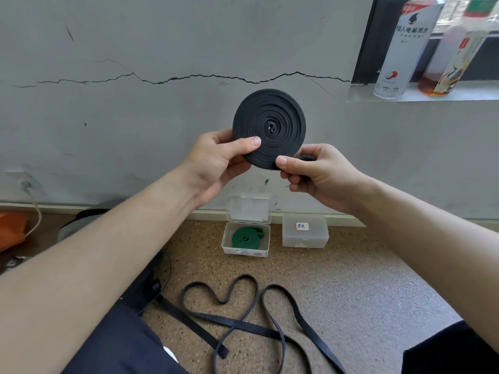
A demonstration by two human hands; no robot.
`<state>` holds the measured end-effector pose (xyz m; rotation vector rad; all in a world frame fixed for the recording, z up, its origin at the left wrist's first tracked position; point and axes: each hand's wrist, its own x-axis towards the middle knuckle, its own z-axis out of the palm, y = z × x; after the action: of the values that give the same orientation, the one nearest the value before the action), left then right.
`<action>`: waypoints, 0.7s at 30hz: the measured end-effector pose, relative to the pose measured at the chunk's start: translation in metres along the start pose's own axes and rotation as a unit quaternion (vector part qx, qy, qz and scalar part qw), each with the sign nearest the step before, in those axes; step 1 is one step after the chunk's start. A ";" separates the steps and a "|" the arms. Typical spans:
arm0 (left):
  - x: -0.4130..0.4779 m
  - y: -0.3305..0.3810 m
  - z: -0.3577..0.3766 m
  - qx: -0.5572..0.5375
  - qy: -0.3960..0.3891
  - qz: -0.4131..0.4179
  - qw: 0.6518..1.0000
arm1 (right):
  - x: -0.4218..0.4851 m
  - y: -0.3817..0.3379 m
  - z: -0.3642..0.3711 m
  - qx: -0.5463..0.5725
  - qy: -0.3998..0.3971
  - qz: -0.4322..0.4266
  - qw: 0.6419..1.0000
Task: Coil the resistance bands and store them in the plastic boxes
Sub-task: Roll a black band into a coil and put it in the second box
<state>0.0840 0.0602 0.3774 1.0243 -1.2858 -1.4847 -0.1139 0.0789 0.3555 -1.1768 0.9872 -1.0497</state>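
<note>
Pinching the coiled black band (269, 128) at its lower-left edge, the left hand (216, 157) held it up before the wall (135, 117); the right hand (321, 176) gripped the band's loose end at the lower right. On the floor (351, 279) below, an open box (244, 251) held a green coil (244, 238), a closed box (305, 234) just right of it.

Hands (216, 163) (321, 176) hold the black coil (270, 122) up by the wall (135, 130), open air below down to the boxes. Open box (244, 251): green coil (243, 238) takes most of it, lid (249, 209) upright behind. Closed box (305, 237) just right, narrow gap btw them. Bare floor (337, 279) in front, then loose band (194, 327) sprawled across.
</note>
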 end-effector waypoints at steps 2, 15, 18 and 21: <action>-0.001 -0.007 0.014 -0.072 0.008 0.015 0.997 | 0.002 0.003 0.010 0.050 0.013 -0.017 0.999; 0.008 -0.003 0.000 0.032 0.085 0.069 0.993 | 0.001 0.001 -0.010 0.067 0.029 0.004 0.997; 0.007 -0.002 -0.003 0.068 0.059 0.073 0.993 | 0.002 -0.002 -0.017 0.061 0.020 0.013 0.998; 0.008 0.000 -0.009 0.104 0.036 0.073 0.991 | 0.003 -0.003 -0.023 0.065 0.014 0.018 0.998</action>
<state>0.0904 0.0501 0.3759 1.0829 -1.4545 -1.2120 -0.1359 0.0712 0.3553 -1.0360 0.9443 -1.0883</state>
